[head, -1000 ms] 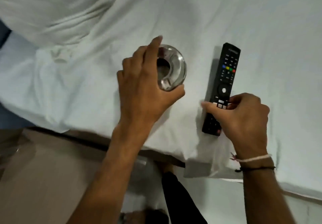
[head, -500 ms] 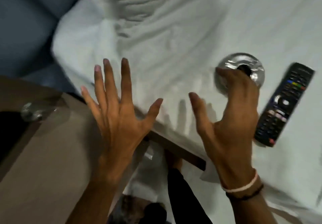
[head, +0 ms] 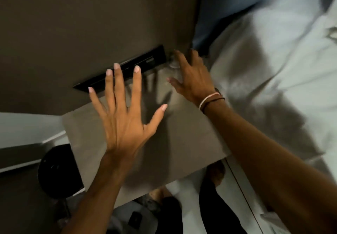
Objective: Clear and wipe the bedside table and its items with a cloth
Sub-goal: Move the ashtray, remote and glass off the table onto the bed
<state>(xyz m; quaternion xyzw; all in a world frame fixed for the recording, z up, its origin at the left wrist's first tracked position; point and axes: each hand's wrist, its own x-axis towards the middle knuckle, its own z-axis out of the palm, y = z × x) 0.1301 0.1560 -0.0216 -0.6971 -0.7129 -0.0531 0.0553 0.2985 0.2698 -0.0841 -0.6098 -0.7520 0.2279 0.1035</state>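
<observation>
The brown bedside table (head: 182, 139) fills the middle of the head view. My left hand (head: 124, 117) hovers flat over its middle, fingers spread wide, holding nothing. My right hand (head: 193, 77) reaches to the table's back right corner, fingers apart, right beside a small clear glass item (head: 172, 64) that it partly hides. I cannot tell whether the fingers touch the glass. No cloth is in view.
A black panel (head: 125, 69) is set in the brown wall behind the table. The white bed sheet (head: 273, 69) lies along the table's right side, under a blue headboard (head: 228, 2). A round black object (head: 56, 170) sits low at the left. My legs are below the table's front edge.
My hands have let go of the metal dish and the remote on the bed. The view has swung left to the table, and both hands now reach over it.
</observation>
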